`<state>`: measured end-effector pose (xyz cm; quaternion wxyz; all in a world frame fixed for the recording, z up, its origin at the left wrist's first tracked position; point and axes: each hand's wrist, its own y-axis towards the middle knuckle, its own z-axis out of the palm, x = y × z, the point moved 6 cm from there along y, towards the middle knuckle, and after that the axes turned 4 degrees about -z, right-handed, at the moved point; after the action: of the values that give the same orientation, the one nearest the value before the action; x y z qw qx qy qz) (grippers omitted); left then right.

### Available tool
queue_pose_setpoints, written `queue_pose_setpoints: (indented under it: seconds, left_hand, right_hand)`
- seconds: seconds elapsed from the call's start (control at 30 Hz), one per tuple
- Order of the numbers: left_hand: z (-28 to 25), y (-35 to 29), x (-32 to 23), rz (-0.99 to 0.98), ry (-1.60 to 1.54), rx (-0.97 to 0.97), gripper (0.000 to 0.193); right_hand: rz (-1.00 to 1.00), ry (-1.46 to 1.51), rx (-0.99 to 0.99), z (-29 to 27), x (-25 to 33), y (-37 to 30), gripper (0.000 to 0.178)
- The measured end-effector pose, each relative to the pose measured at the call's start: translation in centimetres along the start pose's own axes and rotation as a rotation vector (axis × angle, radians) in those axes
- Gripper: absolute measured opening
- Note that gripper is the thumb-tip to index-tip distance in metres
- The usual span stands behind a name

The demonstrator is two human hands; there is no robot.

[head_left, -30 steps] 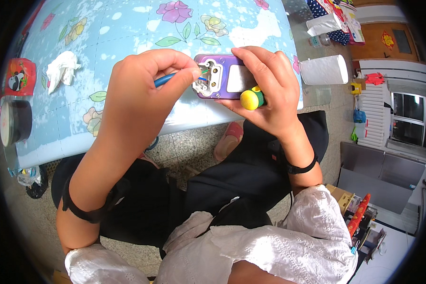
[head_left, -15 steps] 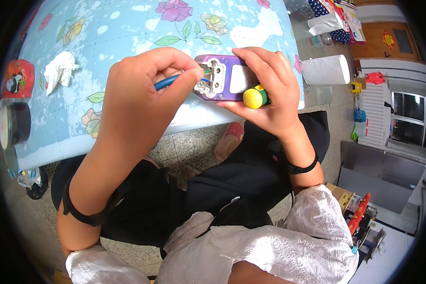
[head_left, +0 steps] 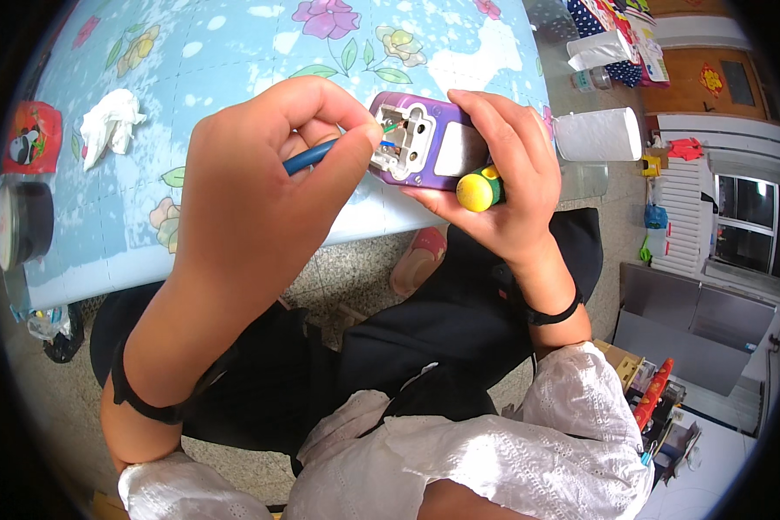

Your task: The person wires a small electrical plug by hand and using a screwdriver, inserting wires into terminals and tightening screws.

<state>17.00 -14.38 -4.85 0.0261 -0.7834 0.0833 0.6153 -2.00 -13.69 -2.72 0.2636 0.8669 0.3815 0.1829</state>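
My right hand (head_left: 518,178) grips a purple extension socket housing (head_left: 431,143) and holds a screwdriver with a yellow and green handle (head_left: 477,191) against its near side. A white wiring compartment (head_left: 400,139) lies uncovered at the housing's left end, with screw holes and thin green and blue wires showing. Just left of it, my left hand (head_left: 277,147) is closed, thumb and forefinger pinched at the wire ends. A thick blue cable (head_left: 310,157) runs through this hand's fingers. The left fingertips hide where the wires leave the cable.
Under my hands is a table with a light blue flowered cloth (head_left: 234,52). A crumpled white tissue (head_left: 111,126), a red packet (head_left: 33,137) and a round tub (head_left: 24,224) sit to the left. On the right lies a white paper roll (head_left: 596,134).
The housing and screwdriver have shifted slightly right with my right hand. A wider gap between the left fingertips and the compartment now shows more of the green and blue wires.
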Motion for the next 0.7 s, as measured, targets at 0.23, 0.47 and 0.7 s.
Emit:
queue_pose_setpoints:
  seconds: [0.23,0.47,0.7]
  left_hand:
    - [0.6,0.2,1.6,-0.082,-0.171,0.073,0.011]
    - [1.6,0.3,2.0,-0.015,-0.346,0.151,0.019]
    - [2.2,0.1,1.4,-0.017,-0.357,0.208,0.022]
  right_hand:
    - [0.089,-0.011,0.027,-0.2,-0.7,-0.2,0.07]
    - [0.197,-0.019,0.327,2.1,-2.0,-1.7,0.068]
    - [0.201,0.148,0.154,0.0,-1.8,-0.7,0.064]
